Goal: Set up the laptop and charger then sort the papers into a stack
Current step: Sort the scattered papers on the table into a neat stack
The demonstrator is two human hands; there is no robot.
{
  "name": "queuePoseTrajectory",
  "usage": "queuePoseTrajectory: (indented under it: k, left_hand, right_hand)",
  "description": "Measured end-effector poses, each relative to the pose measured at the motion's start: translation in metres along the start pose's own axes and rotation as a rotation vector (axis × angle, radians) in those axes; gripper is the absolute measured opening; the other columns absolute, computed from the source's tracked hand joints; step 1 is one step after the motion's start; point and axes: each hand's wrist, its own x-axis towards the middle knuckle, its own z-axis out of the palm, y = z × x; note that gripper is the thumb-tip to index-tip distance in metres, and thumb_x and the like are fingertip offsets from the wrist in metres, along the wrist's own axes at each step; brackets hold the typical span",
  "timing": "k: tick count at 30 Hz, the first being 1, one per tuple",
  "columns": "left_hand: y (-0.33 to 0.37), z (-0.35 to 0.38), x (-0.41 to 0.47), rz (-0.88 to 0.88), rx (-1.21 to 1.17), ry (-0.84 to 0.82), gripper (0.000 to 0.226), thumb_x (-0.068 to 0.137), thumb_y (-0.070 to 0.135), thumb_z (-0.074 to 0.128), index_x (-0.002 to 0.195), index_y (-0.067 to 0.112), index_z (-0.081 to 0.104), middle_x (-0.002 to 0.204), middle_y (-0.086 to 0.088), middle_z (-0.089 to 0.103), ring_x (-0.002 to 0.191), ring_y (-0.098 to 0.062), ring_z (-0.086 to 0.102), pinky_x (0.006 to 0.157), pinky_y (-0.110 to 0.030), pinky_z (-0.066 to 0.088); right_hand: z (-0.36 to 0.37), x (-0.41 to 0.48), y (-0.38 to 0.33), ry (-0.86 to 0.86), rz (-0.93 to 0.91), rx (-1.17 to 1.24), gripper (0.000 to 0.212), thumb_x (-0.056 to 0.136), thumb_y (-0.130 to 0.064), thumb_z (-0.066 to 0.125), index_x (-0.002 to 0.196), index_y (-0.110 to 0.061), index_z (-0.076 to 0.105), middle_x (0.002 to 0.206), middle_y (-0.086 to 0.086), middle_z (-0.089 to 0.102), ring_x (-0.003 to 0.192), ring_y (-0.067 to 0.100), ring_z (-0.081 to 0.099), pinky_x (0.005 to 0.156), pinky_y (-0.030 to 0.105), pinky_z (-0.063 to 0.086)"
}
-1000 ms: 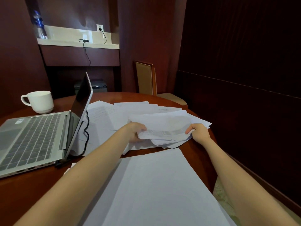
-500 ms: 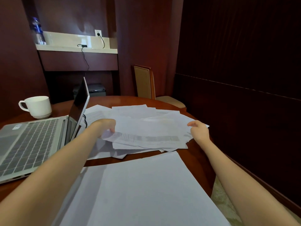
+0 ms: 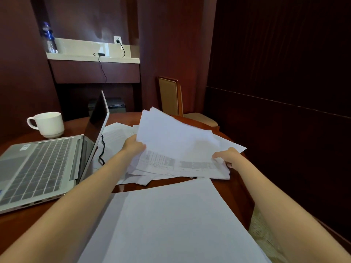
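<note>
Both left hand (image 3: 133,147) and right hand (image 3: 228,157) grip papers (image 3: 176,137), now tilted up off table (image 3: 234,188), flatter before.

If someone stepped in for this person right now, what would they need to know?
Left hand and right hand each grip a side of a loose bunch of papers, tilted up at the far edge.
Done, it seems: laptop open, cable beside its screen, plug in the wall socket.
A flat stack lies nearest.
Left: square the bunch, gather the sheets under it, add all to the stack.
</note>
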Motion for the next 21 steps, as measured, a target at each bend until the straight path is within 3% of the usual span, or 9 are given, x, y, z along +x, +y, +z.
queuePoseTrajectory:
  k: [3, 4, 9, 11, 18, 21]
  left_hand:
    - [0.007, -0.002, -0.001, 0.077, -0.089, 0.047, 0.039, 0.092, 0.0, 0.049, 0.131, 0.006, 0.048, 0.129, -0.012, 0.054, 0.119, -0.031, 0.051, 0.089, -0.032, 0.042]
    - [0.009, -0.003, -0.001, 0.103, -0.133, 0.043, 0.039, 0.093, 0.0, 0.05, 0.131, 0.007, 0.048, 0.13, -0.012, 0.054, 0.119, -0.031, 0.052, 0.09, -0.032, 0.042]
    - [0.018, -0.003, -0.008, 0.202, -0.264, 0.064, 0.037, 0.095, 0.004, 0.05, 0.131, 0.01, 0.047, 0.128, -0.008, 0.056, 0.115, -0.025, 0.053, 0.086, -0.03, 0.043]
    - [0.024, -0.006, -0.012, 0.241, -0.287, 0.081, 0.038, 0.095, 0.004, 0.049, 0.132, 0.011, 0.045, 0.127, -0.007, 0.055, 0.115, -0.023, 0.053, 0.086, -0.029, 0.042]
    - [0.033, -0.013, -0.018, 0.347, -0.397, 0.12, 0.039, 0.092, 0.006, 0.055, 0.13, 0.009, 0.048, 0.112, 0.003, 0.054, 0.102, -0.013, 0.052, 0.085, -0.026, 0.043]
    - [0.032, -0.016, -0.021, 0.328, -0.454, 0.127, 0.037, 0.089, 0.01, 0.061, 0.124, 0.009, 0.052, 0.108, 0.001, 0.057, 0.096, -0.014, 0.055, 0.072, -0.021, 0.047]
  right_hand:
    - [0.0, -0.001, 0.002, 0.044, -0.082, 0.113, 0.019, 0.085, -0.02, 0.066, 0.084, -0.007, 0.052, 0.096, 0.008, 0.054, 0.077, 0.02, 0.051, 0.051, 0.023, 0.036]
    - [-0.001, 0.0, 0.002, 0.032, -0.109, 0.227, 0.018, 0.084, -0.017, 0.068, 0.083, -0.007, 0.053, 0.101, 0.008, 0.058, 0.08, 0.022, 0.055, 0.056, 0.025, 0.043]
    - [-0.008, -0.007, -0.009, 0.144, -0.262, 0.543, 0.031, 0.09, -0.004, 0.059, 0.12, 0.0, 0.055, 0.122, 0.017, 0.06, 0.093, 0.025, 0.059, 0.074, 0.032, 0.045]
    - [-0.011, -0.01, -0.017, 0.21, -0.337, 0.566, 0.031, 0.092, -0.005, 0.056, 0.122, -0.001, 0.054, 0.122, 0.014, 0.059, 0.107, 0.027, 0.058, 0.081, 0.032, 0.045]
    - [-0.015, -0.019, -0.035, 0.214, -0.524, 0.644, 0.034, 0.091, -0.008, 0.059, 0.124, -0.003, 0.052, 0.114, 0.005, 0.058, 0.099, 0.018, 0.057, 0.085, 0.03, 0.047]
    - [-0.013, -0.018, -0.033, 0.25, -0.481, 0.628, 0.046, 0.086, -0.02, 0.066, 0.126, -0.006, 0.047, 0.112, 0.002, 0.057, 0.097, 0.018, 0.057, 0.082, 0.031, 0.048]
